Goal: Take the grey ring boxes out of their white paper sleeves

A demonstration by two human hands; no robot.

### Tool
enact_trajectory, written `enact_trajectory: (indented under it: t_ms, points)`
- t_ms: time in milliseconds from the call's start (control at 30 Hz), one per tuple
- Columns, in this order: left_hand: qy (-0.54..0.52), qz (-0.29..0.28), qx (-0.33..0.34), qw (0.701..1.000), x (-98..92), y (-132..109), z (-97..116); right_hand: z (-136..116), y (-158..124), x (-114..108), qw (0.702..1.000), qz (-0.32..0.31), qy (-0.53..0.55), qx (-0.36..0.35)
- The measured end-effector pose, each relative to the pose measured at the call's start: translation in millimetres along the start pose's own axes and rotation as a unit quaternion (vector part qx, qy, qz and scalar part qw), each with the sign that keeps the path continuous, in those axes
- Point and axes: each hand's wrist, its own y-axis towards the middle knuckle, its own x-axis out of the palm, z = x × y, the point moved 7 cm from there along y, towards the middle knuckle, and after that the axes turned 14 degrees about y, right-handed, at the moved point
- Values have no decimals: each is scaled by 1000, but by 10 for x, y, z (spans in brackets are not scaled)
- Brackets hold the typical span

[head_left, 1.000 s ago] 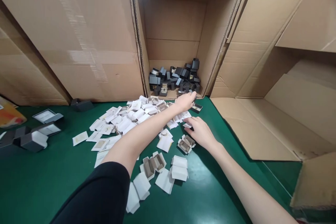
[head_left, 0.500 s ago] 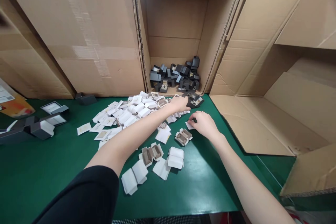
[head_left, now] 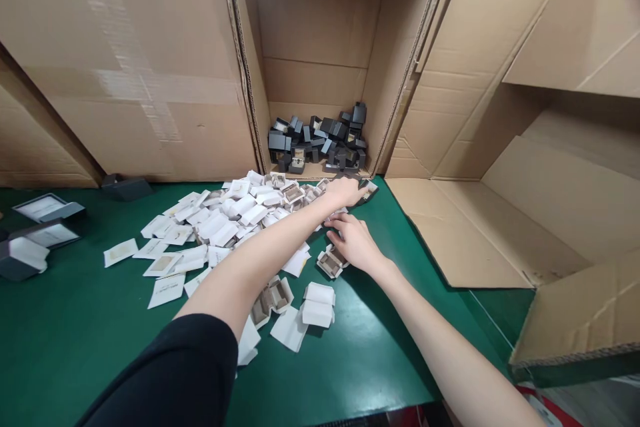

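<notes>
In the lower middle of the frame, the green table [head_left: 365, 373] is free between the left forearm [head_left: 265, 263] and the right forearm [head_left: 440, 340], up to the white folded pieces [head_left: 319, 300]. In the centre, the left hand [head_left: 345, 191] and the right hand [head_left: 356, 240] narrow this way; left of them, a heap of white papers [head_left: 235, 207] is the obstacle. In the upper centre, the carton [head_left: 315, 27] is open above the black boxes [head_left: 325, 137]. A cardboard flap [head_left: 457, 233] limits the right side.

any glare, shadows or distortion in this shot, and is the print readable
Head view: soft glare on the green table near its front edge; head view: a shadow alongside the right forearm; head view: cardboard boxes fan outward, likely wide-angle stretch; head view: print on the white slips is too small to read.
</notes>
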Motion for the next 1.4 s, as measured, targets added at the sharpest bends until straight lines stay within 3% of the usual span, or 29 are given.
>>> enact_trajectory:
  t_ms: [133, 300, 433, 533, 633, 733, 900, 1000, 1167, 1400]
  points:
    - [-33, -1, 0, 999, 57, 59, 43, 11, 6, 19, 1000, 1, 9, -7]
    - [-72, 74, 26, 994, -285, -53, -114, -3, -4, 49, 1000, -14, 22, -5]
    - [-153, 158, 103, 970, -655, -471, -307, 7, -2, 95, 999, -31, 22, 5]
    - [-219, 149, 113, 958, -732, -924, -535, -11, 6, 110, 1000, -22, 14, -5]
    - [-302, 110, 10, 947, -644, -1361, -873, -32, 9, 121, 1000, -15, 17, -7]
    - [-381, 93, -91, 916, -506, -1723, -1178, -59, 12, 133, 1000, -5, 14, -6]
    - [-413, 65, -182, 890, -261, -2012, -1469, -116, 32, 187, 1000, 3, 16, -23]
    - [-407, 26, -183, 895, -140, -2032, -1453, -119, 41, 223, 999, -7, 16, -28]
    - [-367, 20, -126, 921, -62, -1998, -1306, -73, 48, 229, 999, -4, 30, -28]
    - [-411, 42, -96, 906, 22, -2001, -1344, -49, 35, 92, 992, 85, 90, -27]
